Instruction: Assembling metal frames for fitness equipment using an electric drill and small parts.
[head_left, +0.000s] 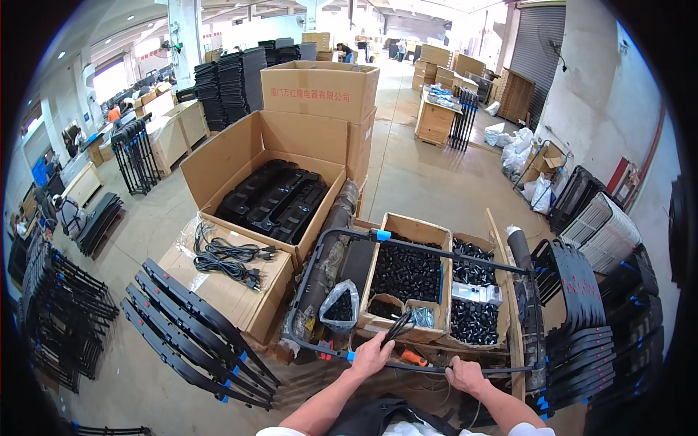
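A black tubular frame (299, 301) with rounded corners and blue tape pieces lies across the parts bins in front of me. My left hand (372, 354) is closed at its near bar, with a bunch of thin black cables (399, 327) sticking up from the fingers. Farther right along the same bar, my right hand (465, 375) has its fingers curled; what they grip is hidden. A thin cord hangs below that hand. An orange-handled tool (414, 357) sits between my hands, just beyond the bar.
Wooden bins (373, 269) hold small black parts. A clear bag (339, 305) stands left of them. Coiled black power cords (231, 254) rest on a cardboard box (196, 291), before an open carton (218, 163) of black panels. Black frames (196, 327) stand at left, more (582, 349) at right.
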Demonstrator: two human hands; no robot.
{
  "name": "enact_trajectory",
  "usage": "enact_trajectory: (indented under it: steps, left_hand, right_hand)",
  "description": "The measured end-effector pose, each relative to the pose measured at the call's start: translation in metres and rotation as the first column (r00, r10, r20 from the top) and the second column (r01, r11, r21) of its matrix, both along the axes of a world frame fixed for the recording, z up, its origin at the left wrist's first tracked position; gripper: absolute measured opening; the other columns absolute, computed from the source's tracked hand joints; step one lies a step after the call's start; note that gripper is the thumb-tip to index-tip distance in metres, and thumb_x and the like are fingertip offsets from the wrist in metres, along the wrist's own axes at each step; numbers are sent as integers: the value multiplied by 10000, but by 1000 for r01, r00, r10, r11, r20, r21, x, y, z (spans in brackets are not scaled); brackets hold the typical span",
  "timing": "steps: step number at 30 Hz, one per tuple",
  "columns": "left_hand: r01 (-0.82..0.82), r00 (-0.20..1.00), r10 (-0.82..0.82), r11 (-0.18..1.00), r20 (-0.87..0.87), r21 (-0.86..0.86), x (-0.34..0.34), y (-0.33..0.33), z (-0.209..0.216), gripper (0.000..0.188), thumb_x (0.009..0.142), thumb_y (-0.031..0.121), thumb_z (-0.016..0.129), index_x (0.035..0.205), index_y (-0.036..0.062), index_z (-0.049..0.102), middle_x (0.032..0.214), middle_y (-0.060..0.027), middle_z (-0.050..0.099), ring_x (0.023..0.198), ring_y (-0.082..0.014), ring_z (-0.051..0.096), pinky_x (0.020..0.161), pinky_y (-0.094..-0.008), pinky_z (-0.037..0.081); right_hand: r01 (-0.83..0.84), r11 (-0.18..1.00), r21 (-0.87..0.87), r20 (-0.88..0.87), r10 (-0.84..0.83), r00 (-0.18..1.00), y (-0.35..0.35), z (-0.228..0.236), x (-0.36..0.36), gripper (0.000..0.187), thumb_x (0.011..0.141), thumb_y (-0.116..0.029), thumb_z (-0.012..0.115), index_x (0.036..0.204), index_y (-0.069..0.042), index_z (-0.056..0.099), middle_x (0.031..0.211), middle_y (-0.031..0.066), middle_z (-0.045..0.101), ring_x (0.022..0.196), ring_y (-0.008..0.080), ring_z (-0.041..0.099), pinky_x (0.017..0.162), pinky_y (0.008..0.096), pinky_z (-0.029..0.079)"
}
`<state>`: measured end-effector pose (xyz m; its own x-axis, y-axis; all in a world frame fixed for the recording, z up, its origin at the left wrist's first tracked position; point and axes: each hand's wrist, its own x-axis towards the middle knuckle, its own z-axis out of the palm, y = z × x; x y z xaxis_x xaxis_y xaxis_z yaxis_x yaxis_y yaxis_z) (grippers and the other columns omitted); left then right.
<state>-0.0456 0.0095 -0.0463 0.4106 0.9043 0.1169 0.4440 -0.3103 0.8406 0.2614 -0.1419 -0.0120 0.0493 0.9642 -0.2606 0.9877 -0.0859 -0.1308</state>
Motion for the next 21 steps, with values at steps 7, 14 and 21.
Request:
enact_trajectory:
  steps: [7,14,21]
  left_hand:
    - [294,861,-47,858,506,-420,5,-1,15,290,1143,303,533,1250,53,634,755,12,558,640,-98,540,614,-284,468]
    - [430,828,-52,697,558,-574,20,-13,13,375,1170,339,466,1254,26,654,777,5,557,645,-105,551,623,-278,473]
    - [508,739,220,440,637,-741,22,-13,24,391,1166,432,450,1013,98,583,776,-5,561,641,-139,581,632,-300,517]
  right_hand:
    - [288,931,-223,-463,-361,809,57,37,-21,646,1094,-536,468,1399,11,629,1092,215,792,1042,357,758,927,488,565]
    - [398,890,-225,-974,-191,-122,137,28,-80,446,1163,-369,472,1290,-11,704,1141,83,771,1072,167,704,953,311,510]
    - [539,841,-53,-964,-185,193,179,19,-96,418,1148,-367,518,1255,-41,756,1023,38,746,929,131,633,833,313,488]
